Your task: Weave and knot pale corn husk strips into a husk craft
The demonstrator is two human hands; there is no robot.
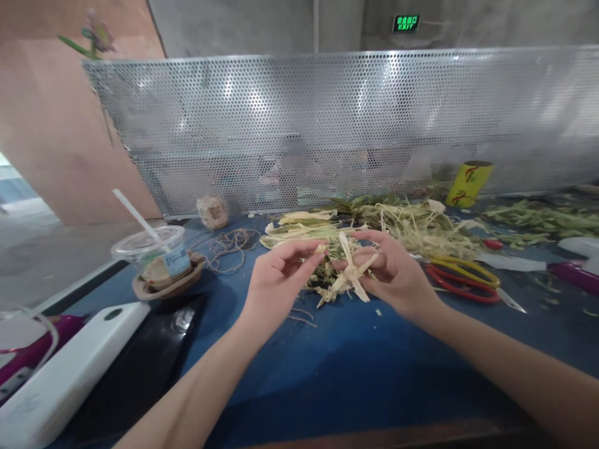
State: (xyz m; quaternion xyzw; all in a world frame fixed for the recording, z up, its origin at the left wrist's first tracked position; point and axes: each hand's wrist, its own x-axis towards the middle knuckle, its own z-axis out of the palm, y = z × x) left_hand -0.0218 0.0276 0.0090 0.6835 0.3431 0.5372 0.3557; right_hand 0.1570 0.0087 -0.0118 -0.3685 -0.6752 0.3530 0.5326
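Note:
Above the blue tabletop [355, 374], my right hand [395, 268] holds a pale, star-shaped piece of folded husk [353, 272], its strips spreading outward. My left hand [285, 268] is beside it on the left, thumb and fingertips pinched on a small pale yellow-green piece [321, 249]. The two hands are a short way apart. Flat pale husk leaves [304, 218] lie behind my left hand, and a heap of shredded husk [416, 227] lies behind my right. Small dried bits are partly hidden beneath the hands.
Red and yellow scissors [463, 279] lie right of my right hand. A lidded cup with a straw [163, 259], a twine tangle [231, 246] and a white device [79, 368] are at left. A yellow roll [469, 184] stands before the perforated metal screen [290, 112].

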